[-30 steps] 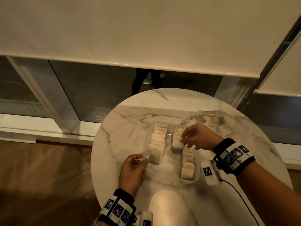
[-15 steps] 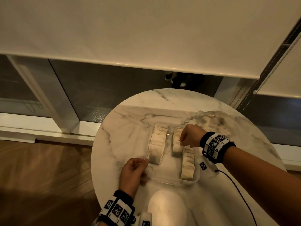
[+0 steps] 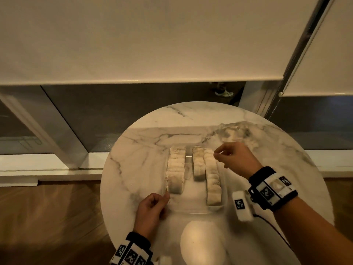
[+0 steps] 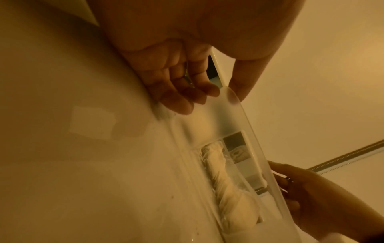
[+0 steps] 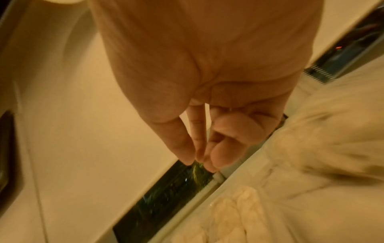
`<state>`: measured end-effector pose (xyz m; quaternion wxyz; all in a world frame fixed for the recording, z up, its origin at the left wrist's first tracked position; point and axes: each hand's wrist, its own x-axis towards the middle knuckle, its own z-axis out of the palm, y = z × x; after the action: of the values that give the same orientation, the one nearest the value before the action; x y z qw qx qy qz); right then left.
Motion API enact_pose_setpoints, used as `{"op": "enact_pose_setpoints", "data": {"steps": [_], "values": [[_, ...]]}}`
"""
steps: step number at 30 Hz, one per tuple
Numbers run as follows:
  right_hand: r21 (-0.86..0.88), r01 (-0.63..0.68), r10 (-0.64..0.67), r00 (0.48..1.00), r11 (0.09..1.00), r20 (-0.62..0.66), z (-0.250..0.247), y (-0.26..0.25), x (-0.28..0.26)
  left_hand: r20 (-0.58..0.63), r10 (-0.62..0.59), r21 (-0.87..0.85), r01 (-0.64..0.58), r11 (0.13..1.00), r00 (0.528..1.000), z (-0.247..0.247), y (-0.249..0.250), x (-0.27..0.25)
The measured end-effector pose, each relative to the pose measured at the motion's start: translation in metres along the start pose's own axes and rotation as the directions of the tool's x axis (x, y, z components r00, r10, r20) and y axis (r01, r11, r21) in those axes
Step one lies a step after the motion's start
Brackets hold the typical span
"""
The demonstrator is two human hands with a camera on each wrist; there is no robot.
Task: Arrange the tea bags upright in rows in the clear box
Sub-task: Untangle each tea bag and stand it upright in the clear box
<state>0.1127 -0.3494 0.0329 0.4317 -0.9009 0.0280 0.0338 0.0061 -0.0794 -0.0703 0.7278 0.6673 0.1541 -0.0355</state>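
**Clear box steadied, three rows standing**

Left hand (image 3: 150,209) at the near-left corner of the clear box (image 3: 193,209), thumb against the rim and fingers curled beside the wall in the left wrist view: probably a brace, so the light box stays put on the marble bench (image 3: 133,150) during loading. Right hand (image 3: 236,157) raised just over the far-right edge of the box, fingertips (image 5: 199,157) drawn together; nothing clearly pinched between them, though blur in the right wrist view leaves that uncertain. A loose heap of tea bags (image 3: 238,134) beside that hand, on the bench beyond the box, likely the supply within easy reach.

Inside the box, pale, soft, pillow-like tea bags on edge in three rows: left row (image 3: 176,169) packed tight, middle row (image 3: 198,163) short and filling only the far part, right row (image 3: 213,178) running nearly the full length. Near part of the box floor bare.
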Motion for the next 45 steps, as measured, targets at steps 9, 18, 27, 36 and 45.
{"op": "enact_pose_setpoints", "data": {"steps": [9, 18, 27, 36, 45], "values": [[0.440, -0.131, 0.196, 0.975, 0.888, -0.106, 0.001, 0.084, -0.108, -0.110, 0.059, 0.367, -0.014, 0.930, 0.992, 0.005, 0.020, -0.002], [0.605, -0.043, 0.392, 0.798, 0.795, -0.459, -0.044, 0.110, -0.111, 0.263, 0.393, 0.513, -0.473, 0.716, 0.881, 0.077, 0.106, -0.024], [0.943, -0.134, 0.714, 0.688, 0.305, -0.133, -0.056, 0.152, -0.112, 0.753, 0.088, 0.574, -0.716, 0.398, 0.652, 0.219, 0.086, -0.048], [0.976, -0.150, 0.470, 0.880, 0.159, 0.059, -0.061, 0.146, -0.115, 0.695, -0.270, 0.696, -0.718, 0.022, 0.666, 0.277, 0.058, -0.039], [0.940, -0.187, 0.507, 0.861, 0.284, 0.018, -0.066, 0.129, -0.072, 0.715, 0.212, 0.642, -0.746, 0.177, 0.666, 0.265, 0.063, -0.024]]}}
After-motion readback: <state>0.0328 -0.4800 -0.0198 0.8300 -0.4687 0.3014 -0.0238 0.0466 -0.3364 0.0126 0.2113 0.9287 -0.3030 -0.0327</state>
